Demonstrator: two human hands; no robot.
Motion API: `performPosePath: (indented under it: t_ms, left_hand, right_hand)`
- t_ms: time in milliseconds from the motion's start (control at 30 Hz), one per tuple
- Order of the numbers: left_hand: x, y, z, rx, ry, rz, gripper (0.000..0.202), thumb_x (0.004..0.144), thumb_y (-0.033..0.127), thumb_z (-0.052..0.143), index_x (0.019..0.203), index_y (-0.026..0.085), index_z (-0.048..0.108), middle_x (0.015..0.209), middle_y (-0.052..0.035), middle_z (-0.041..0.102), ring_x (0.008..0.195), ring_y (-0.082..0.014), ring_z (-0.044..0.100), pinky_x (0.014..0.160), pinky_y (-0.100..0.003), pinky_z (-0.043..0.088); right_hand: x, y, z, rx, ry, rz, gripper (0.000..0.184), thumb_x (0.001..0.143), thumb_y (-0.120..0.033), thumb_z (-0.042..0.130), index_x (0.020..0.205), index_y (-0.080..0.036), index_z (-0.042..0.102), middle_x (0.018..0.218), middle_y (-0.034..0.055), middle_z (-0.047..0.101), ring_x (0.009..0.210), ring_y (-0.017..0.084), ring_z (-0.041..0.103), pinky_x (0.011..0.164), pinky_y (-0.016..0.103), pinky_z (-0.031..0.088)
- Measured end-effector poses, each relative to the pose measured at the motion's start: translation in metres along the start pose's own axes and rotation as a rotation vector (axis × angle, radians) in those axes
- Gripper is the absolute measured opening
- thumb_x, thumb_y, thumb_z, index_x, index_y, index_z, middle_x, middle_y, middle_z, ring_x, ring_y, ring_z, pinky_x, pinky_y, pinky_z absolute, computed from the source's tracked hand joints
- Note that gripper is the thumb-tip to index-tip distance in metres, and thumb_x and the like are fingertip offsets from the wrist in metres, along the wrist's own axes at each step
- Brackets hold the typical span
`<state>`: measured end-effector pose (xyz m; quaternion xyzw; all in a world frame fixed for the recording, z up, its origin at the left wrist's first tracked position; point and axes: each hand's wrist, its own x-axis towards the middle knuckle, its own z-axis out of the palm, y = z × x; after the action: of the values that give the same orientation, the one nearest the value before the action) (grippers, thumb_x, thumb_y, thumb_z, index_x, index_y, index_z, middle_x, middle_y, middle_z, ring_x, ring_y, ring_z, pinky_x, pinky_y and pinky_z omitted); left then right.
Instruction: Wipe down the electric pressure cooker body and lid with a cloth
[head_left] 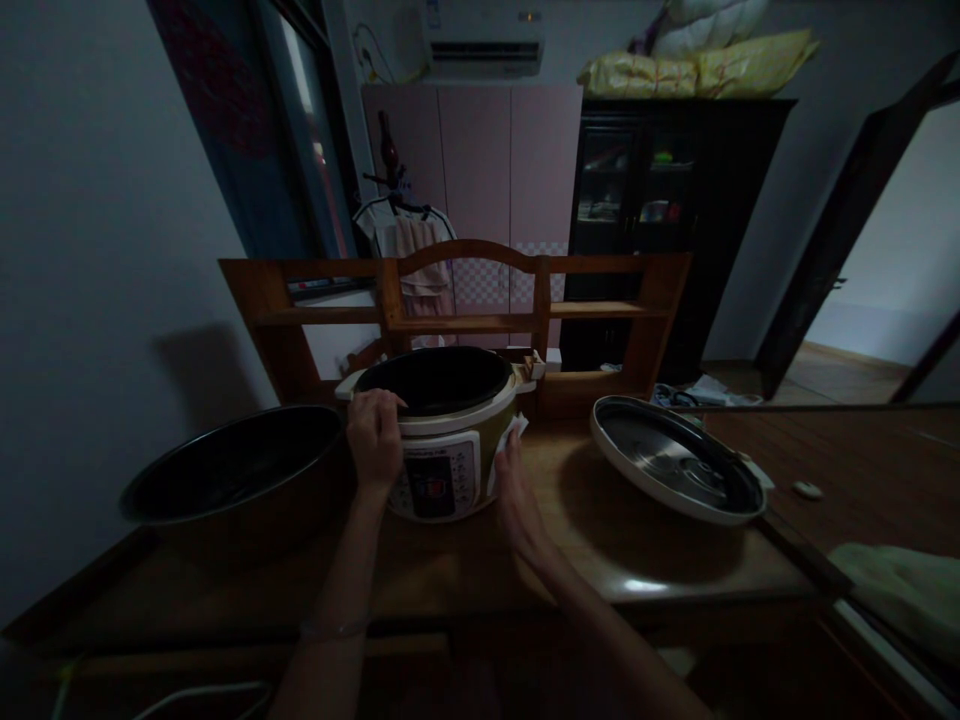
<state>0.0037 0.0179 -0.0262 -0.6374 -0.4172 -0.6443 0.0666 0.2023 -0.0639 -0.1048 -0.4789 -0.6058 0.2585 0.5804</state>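
Note:
An electric cooker (pixel 442 470) with a green body, white trim and a front control panel stands lidless on the wooden desk (pixel 465 570), its inside dark. My left hand (pixel 375 438) is closed over the front left of its rim. Against the cooker's right side, my right hand (pixel 519 505) presses a small white cloth or tissue (pixel 519 428) with nearly straight fingers; only part of it shows. A wide dark pot (pixel 247 465) sits to the left. On the right, the round lid (pixel 675 458) lies with its metal inner side up.
Behind the cooker rises a wooden desk shelf (pixel 469 325). A small pale object (pixel 808 490) lies on the brown surface at right. Farther back are a pink wardrobe (pixel 480 160) and a black cabinet (pixel 709 200). The room is dim.

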Motion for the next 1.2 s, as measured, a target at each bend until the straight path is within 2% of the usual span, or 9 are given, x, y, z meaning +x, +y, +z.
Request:
performPosePath:
  t_ms: [167,333,500,667,833,1033,1200]
  left_hand:
    - [-0.001,0.0,-0.001,0.003,-0.017,0.0,0.041,0.102,0.038,0.03,0.076,0.023,0.058,0.086,-0.0059,0.062,0.1,-0.023,0.056,0.099,-0.037,0.04]
    - [0.0,0.0,-0.001,-0.016,-0.012,-0.001,0.04,0.102,0.038,0.032,0.076,0.023,0.058,0.084,-0.0052,0.061,0.097,-0.0224,0.056,0.096,-0.036,0.04]
    - [0.001,0.001,-0.002,0.0,-0.019,0.001,0.041,0.102,0.037,0.031,0.076,0.022,0.058,0.082,-0.0046,0.061,0.094,-0.0212,0.056,0.096,-0.035,0.04]
    - [0.0,0.0,-0.001,-0.012,-0.009,-0.01,0.042,0.102,0.038,0.031,0.076,0.023,0.059,0.084,-0.0049,0.061,0.096,-0.0216,0.056,0.095,-0.035,0.04]
    - [-0.001,0.0,0.0,-0.02,-0.004,-0.017,0.042,0.102,0.039,0.032,0.076,0.023,0.06,0.084,-0.0049,0.062,0.096,-0.0219,0.056,0.095,-0.036,0.04]
    - [0.0,0.003,-0.001,-0.024,0.0,-0.012,0.042,0.102,0.038,0.032,0.075,0.023,0.059,0.082,-0.0045,0.061,0.093,-0.0216,0.056,0.095,-0.036,0.041]
    - [0.0,0.004,-0.001,-0.026,0.005,-0.005,0.041,0.102,0.037,0.032,0.075,0.023,0.06,0.082,-0.0042,0.061,0.094,-0.0217,0.056,0.095,-0.036,0.041]
  right_hand:
    - [0.004,-0.01,0.005,-0.175,-0.007,-0.206,0.066,0.106,-0.055,0.025,0.16,-0.032,-0.007,0.168,-0.0051,-0.008,0.154,0.019,-0.008,0.126,0.051,0.006]
    - [0.02,-0.019,0.003,-0.301,0.0,-0.355,0.065,0.107,-0.051,0.023,0.159,-0.032,-0.012,0.168,-0.0062,-0.01,0.154,0.022,-0.01,0.127,0.052,0.007]
    - [0.03,-0.018,-0.001,-0.346,-0.004,-0.417,0.068,0.107,-0.052,0.023,0.159,-0.029,-0.015,0.168,-0.0035,-0.011,0.155,0.024,-0.011,0.126,0.055,0.008]
    - [0.024,-0.011,-0.004,-0.326,-0.023,-0.404,0.069,0.107,-0.051,0.026,0.16,-0.03,-0.012,0.168,-0.0038,-0.009,0.155,0.023,-0.009,0.127,0.052,0.009]
    - [0.008,0.001,-0.002,-0.249,-0.07,-0.282,0.072,0.105,-0.054,0.03,0.161,-0.028,-0.008,0.168,-0.0039,-0.009,0.155,0.02,-0.008,0.127,0.049,0.006]
    - [-0.019,0.029,0.008,0.107,-0.016,0.174,0.084,0.1,-0.069,0.027,0.161,-0.017,0.0,0.168,0.0029,-0.005,0.154,0.019,-0.006,0.126,0.048,0.002]
    - [-0.026,0.043,0.011,0.182,-0.021,0.314,0.098,0.095,-0.077,0.026,0.16,-0.006,0.01,0.166,0.0117,0.003,0.154,0.024,0.002,0.125,0.051,0.007]
